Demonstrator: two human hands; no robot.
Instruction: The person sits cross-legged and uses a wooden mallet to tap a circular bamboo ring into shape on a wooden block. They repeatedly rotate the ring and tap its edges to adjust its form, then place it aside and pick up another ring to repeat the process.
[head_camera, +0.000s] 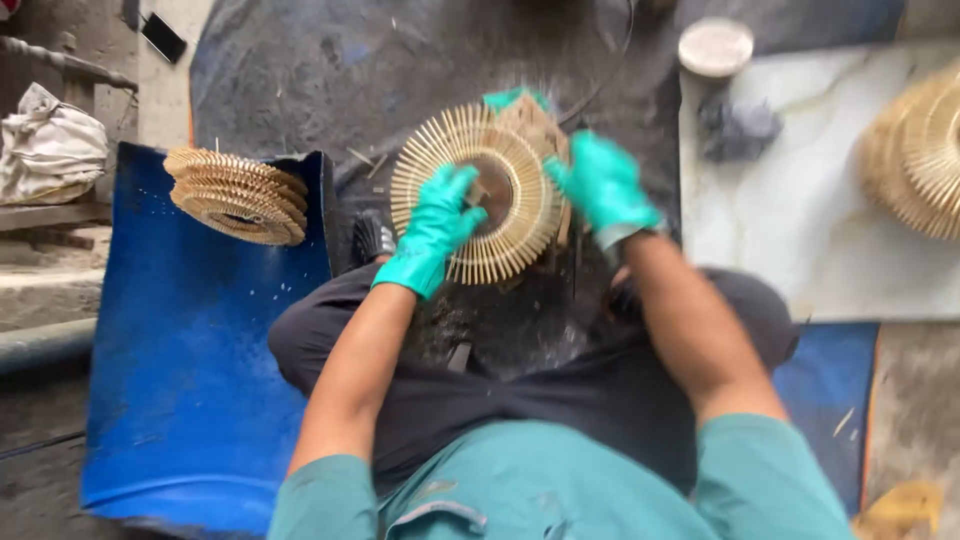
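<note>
Stick disc (478, 195) in work | left hand (437, 228), right hand (600, 183) both clasp it | finished stack (238, 195) on blue sheet (190, 380); more discs (915, 150) at right.

Disc (490, 195) between both hands, centre; disc stack (238, 196) left on sheet (190, 370); slab (800, 240) right, bearing another pile (915, 150); lid (715, 46) behind slab.

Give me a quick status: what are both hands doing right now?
Left hand and right hand, green-gloved, both grip the round spoked wooden disc. Finished disc stack off left on blue sheet. Nothing in the way.
</note>
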